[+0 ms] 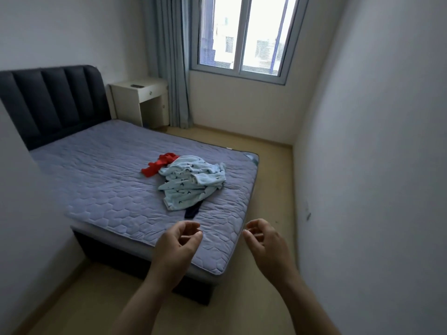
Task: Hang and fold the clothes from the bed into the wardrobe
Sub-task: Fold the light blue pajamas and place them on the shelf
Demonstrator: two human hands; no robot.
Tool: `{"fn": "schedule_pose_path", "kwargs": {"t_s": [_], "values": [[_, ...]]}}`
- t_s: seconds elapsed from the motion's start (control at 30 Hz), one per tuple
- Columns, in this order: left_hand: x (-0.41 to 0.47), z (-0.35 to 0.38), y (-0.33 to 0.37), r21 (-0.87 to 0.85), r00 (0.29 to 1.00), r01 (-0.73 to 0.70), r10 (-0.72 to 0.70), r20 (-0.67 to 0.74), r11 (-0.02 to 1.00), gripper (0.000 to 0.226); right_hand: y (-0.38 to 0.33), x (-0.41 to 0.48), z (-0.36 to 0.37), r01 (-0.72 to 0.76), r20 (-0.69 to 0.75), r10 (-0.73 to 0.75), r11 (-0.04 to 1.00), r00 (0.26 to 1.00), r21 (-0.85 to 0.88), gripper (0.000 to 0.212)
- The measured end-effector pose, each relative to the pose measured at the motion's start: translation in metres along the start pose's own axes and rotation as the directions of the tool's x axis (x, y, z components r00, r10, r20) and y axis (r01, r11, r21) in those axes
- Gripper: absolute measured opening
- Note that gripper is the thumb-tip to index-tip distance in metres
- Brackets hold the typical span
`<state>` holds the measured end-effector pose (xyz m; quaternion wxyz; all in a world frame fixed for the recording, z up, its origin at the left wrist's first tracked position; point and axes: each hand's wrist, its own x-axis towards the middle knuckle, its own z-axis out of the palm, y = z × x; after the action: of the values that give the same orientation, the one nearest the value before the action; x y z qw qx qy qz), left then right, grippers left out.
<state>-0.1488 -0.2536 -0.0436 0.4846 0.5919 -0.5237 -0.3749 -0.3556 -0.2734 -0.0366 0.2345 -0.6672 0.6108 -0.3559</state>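
A crumpled light blue patterned garment (192, 181) lies in a heap on the bed (108, 180), near its foot end. A red garment (159, 164) sticks out behind it, and a dark piece of cloth (192, 211) peeks from under its front. My left hand (177, 245) and my right hand (264, 243) are raised in front of me over the bed's near corner, short of the clothes. Both have loosely curled fingers and hold nothing. No wardrobe is in view.
The bed has a grey quilted cover and a dark padded headboard (53, 100) at the left. A white bedside table (140, 97) stands by grey curtains (173, 64) and a window (244, 35). A strip of floor (271, 189) runs between bed and right wall.
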Motion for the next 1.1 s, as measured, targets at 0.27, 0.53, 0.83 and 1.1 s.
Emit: {"fn": "schedule_pose_path", "kwargs": {"t_s": [0.27,0.53,0.83,1.1], "values": [[0.098,0.039,0.000,0.021,0.997,-0.003,0.002,0.077,1.000,0.014,0.031,0.085,-0.006,-0.065,-0.021,0.064,0.998,0.998,-0.021,0.006],[0.176,0.109,0.004,0.074,0.995,0.009,-0.017,0.099,0.997,0.012,0.087,0.175,-0.029,-0.088,0.002,0.088,0.996,0.996,-0.015,0.006],[0.257,0.210,0.026,0.092,0.999,0.040,-0.044,0.033,0.995,0.011,0.163,0.292,-0.086,-0.045,0.064,0.047,0.998,0.997,-0.032,0.005],[0.340,0.258,0.017,0.095,0.994,0.112,-0.110,-0.024,0.989,0.013,0.210,0.391,-0.089,-0.014,0.149,0.017,1.000,0.989,-0.020,0.005]]}}
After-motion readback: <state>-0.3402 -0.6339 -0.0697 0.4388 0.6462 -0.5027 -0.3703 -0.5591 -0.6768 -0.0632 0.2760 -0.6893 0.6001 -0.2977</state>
